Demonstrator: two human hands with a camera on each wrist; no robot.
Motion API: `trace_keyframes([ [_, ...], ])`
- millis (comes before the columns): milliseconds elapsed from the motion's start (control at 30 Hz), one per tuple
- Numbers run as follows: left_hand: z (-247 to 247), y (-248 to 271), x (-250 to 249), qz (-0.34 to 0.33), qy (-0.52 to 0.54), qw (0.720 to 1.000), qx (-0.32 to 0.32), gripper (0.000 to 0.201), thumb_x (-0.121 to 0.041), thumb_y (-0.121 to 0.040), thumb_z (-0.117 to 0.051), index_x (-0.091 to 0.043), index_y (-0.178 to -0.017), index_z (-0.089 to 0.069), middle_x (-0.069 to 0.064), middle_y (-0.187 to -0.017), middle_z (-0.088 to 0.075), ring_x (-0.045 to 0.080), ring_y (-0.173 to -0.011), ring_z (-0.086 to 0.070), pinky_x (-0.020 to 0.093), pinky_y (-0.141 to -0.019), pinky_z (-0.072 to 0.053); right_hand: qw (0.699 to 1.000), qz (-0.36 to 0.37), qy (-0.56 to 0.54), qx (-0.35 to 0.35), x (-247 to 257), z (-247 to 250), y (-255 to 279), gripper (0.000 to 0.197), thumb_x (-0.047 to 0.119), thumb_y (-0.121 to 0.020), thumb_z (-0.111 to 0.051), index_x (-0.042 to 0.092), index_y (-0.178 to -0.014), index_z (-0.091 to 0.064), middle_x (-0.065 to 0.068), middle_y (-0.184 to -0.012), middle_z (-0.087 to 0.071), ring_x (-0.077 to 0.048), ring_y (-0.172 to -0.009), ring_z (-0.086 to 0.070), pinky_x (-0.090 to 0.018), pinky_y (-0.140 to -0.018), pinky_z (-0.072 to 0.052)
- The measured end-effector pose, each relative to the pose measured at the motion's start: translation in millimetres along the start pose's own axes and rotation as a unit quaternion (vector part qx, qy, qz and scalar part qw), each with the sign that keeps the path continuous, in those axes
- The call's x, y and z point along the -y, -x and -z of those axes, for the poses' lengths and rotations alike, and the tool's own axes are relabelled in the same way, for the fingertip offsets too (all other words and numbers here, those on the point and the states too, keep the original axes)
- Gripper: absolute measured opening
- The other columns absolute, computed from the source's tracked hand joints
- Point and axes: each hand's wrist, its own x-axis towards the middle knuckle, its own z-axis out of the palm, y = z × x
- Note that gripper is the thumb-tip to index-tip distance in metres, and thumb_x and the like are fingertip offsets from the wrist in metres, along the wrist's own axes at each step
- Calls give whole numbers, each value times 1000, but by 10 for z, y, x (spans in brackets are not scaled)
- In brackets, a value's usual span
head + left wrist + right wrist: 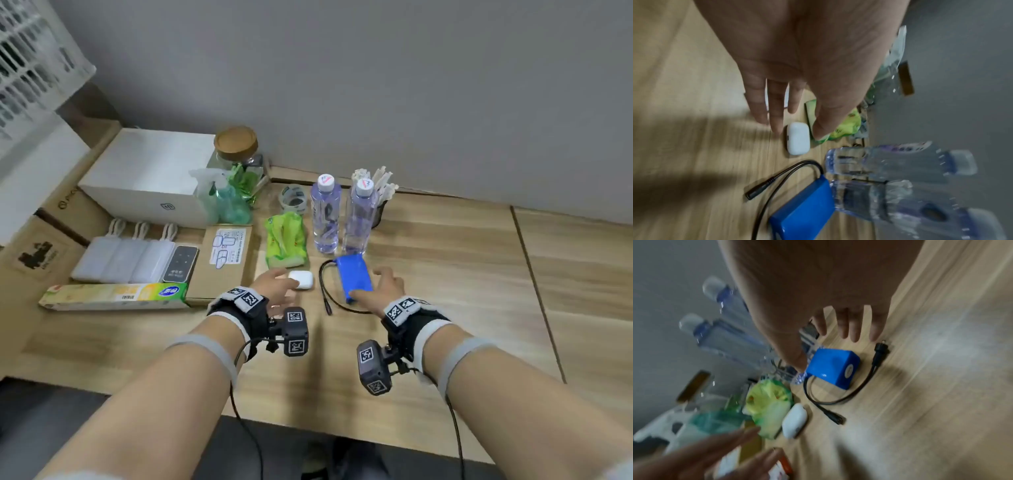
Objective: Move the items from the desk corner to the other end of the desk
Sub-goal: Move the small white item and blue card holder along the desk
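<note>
A white earbud case (pixel 301 279) (pixel 798 140) (pixel 794 421) lies on the wooden desk (pixel 445 308). My left hand (pixel 279 284) (pixel 793 123) hovers at it with straight fingers, thumb and fingertips on either side of its near end. A blue battery pack (pixel 354 275) (pixel 805 211) (pixel 831 368) with a black cable (pixel 323 291) (pixel 838 402) lies just right of the case. My right hand (pixel 375 286) (pixel 828 350) is spread over the pack, thumb by one side, fingers fanned past the other, not closed around it.
Two water bottles (pixel 325 219) (pixel 358 222), a green tissue pack (pixel 286 240), a tape roll (pixel 293 198) and a cup of sticks (pixel 380 192) stand behind. Left are a spray bottle (pixel 222 202), a jar (pixel 239 154), boxes (pixel 144 178), power banks (pixel 123 257) and a wrap box (pixel 113 296).
</note>
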Motion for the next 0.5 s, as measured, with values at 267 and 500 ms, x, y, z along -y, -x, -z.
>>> trace_keyframes([
  [267, -223, -781, 144, -21, -145, 984, -102, 71, -51, -55, -71, -40, -124, -54, 14, -115, -64, 31, -88, -72, 51, -72, -62, 971, 55, 230, -40, 148, -604, -450, 134, 77, -52, -69, 21, -153, 0, -12, -145, -20, -31, -134, -25, -52, -100, -36],
  [500, -293, -781, 169, -41, -231, 966, -106, 44, -38, -62, -73, -30, -96, -47, 15, -95, -69, 31, -70, -71, 46, -70, -62, 937, 114, 311, -108, 23, -710, -434, 117, 71, -66, -65, 22, -152, -4, -13, -141, -28, -30, -126, -30, -47, -90, -40],
])
